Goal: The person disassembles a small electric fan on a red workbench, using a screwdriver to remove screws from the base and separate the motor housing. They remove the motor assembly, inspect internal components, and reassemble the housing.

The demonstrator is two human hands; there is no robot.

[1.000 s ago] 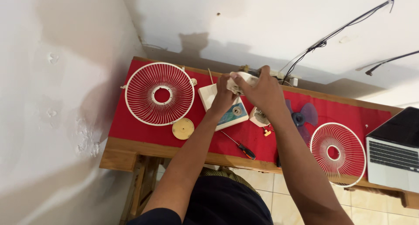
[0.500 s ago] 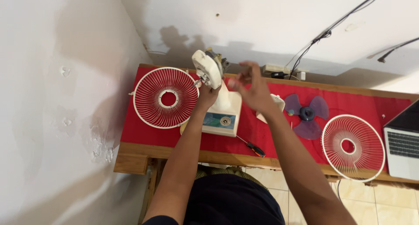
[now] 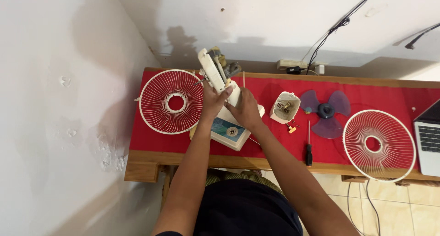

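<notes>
While your left hand wraps its fingers shut around the neck of the white fan body, just under the exposed motor head, your right hand presses down on the stand beside it, fingers curled loosely over the plastic — whether they pinch anything small, I can't tell. That fan body stands upright on its square base on the red table, left of centre, towards the near edge. You look to be mid-disassembly, steadying the motor unit. One wire grille lies flat to its left, touching nothing you hold. To the right sit a small cream housing, the purple blade, a black-handled screwdriver and the second grille. My read: the next move wants a firm left-hand hold, with the right free to cross over for that screwdriver.
</notes>
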